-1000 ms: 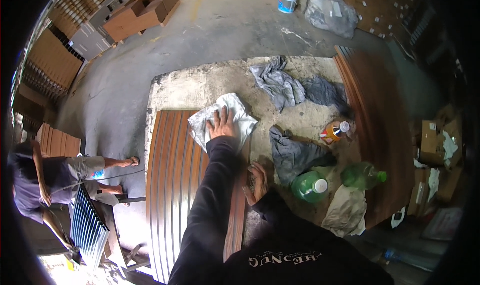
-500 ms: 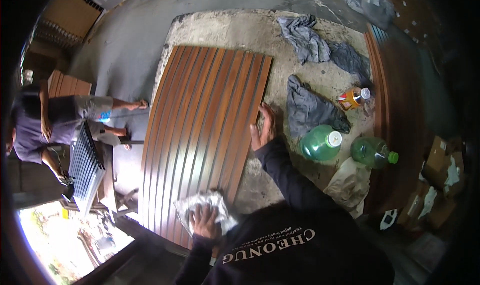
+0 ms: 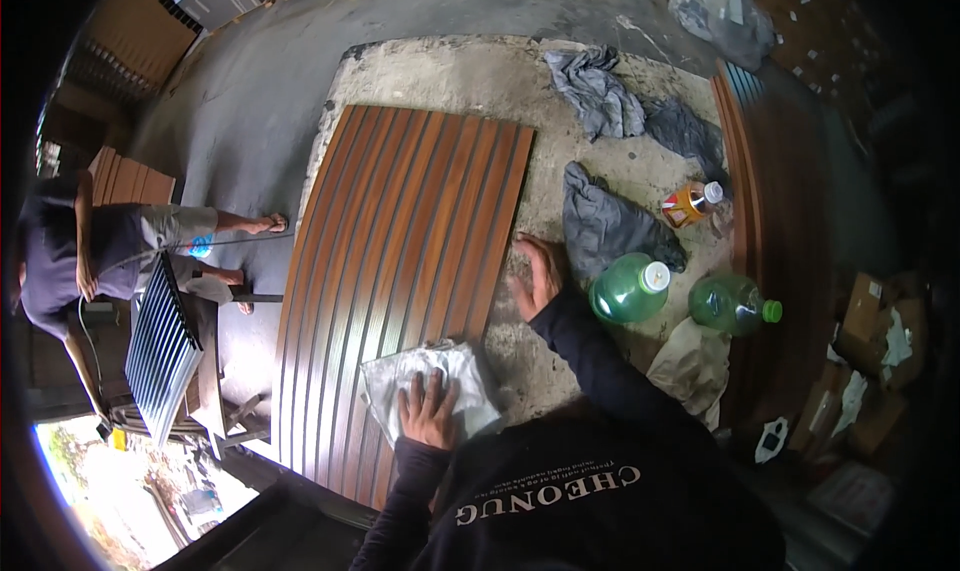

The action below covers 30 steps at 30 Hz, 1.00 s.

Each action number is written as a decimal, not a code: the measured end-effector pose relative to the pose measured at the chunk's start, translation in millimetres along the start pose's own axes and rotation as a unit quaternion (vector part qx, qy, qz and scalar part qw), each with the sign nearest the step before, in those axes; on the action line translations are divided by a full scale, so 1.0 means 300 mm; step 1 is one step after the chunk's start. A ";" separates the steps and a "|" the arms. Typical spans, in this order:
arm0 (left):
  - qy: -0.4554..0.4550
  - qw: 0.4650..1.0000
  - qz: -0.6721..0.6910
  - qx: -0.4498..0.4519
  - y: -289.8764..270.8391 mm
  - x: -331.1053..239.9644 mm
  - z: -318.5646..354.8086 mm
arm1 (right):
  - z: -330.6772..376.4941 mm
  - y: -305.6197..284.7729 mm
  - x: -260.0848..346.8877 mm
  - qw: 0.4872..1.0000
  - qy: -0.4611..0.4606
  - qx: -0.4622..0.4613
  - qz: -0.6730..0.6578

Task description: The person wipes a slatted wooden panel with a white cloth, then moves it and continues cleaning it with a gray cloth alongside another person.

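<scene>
A brown wood-grain panel (image 3: 400, 221) with dark grooves lies lengthwise on the worn, pale tabletop (image 3: 440, 66). My left hand (image 3: 428, 411) rests flat on a whitish folded cloth (image 3: 385, 376), its fingers spread. That cloth lies over the panel's near right part and overhangs its right edge. Beside the same edge, farther up, is my right hand (image 3: 540, 279), open and holding nothing, thumb and fingers apart. Whether its fingertips touch the panel edge, I cannot tell.
Right of my right hand are a crumpled dark grey cloth (image 3: 610, 226), two green bottles (image 3: 628, 289) and a smaller amber bottle (image 3: 688, 204). Grey rags (image 3: 595, 91) lie farther back. More brown panels (image 3: 765, 191) stand at right. A co-worker (image 3: 110, 246) handles a grooved panel (image 3: 163, 346) at left.
My left hand and the cloth have slid farther up the panel and to the right. My right hand has drawn back slightly from the panel edge. The co-worker's arm reaches lower.
</scene>
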<state>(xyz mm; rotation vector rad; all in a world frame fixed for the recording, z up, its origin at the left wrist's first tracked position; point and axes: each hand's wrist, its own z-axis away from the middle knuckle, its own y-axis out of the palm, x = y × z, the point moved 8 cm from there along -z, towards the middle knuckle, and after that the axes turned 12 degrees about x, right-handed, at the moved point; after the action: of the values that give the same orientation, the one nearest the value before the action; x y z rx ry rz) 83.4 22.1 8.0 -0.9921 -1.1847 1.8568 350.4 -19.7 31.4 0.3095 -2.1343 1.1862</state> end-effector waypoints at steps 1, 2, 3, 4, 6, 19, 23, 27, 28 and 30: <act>-0.005 1.000 -0.005 0.016 -0.008 -0.002 -0.005 | -0.002 -0.007 0.023 1.000 -0.016 0.000 0.004; 0.004 1.000 0.008 0.019 -0.021 -0.004 -0.042 | 0.007 -0.001 0.009 0.999 0.005 -0.023 -0.038; 0.012 1.000 0.003 0.026 -0.030 -0.004 -0.097 | 0.004 -0.002 0.012 0.999 0.004 -0.027 -0.039; 0.026 0.999 0.004 0.022 -0.046 -0.005 -0.175 | 0.003 -0.001 0.015 0.999 0.006 -0.025 -0.045; 0.056 0.998 0.003 0.009 -0.106 -0.032 -0.375 | 0.002 -0.001 0.004 0.999 0.006 -0.023 -0.038; -0.189 0.978 -0.013 -0.084 -0.469 0.335 -1.403 | -0.060 0.061 0.028 0.987 0.082 0.116 0.074; -0.104 0.988 -0.073 -0.091 -0.405 0.308 -1.269 | -0.076 0.084 0.032 0.975 0.126 0.140 0.119; 0.098 0.990 -0.096 -0.019 -0.341 -0.021 -1.092 | -0.080 0.120 0.022 0.967 0.141 0.186 0.104; 0.095 0.993 -0.064 0.011 -0.360 -0.059 -1.092 | -0.069 0.125 0.002 0.961 0.159 0.201 0.106; 0.100 0.990 -0.084 0.054 -0.370 -0.063 -1.158 | -0.049 0.125 -0.027 0.957 0.172 0.199 0.119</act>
<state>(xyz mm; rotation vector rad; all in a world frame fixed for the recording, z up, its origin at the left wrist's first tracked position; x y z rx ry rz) 414.4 176.3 16.9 -0.9627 -1.0059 1.6297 344.3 12.4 6.4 0.0125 -1.6544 1.6777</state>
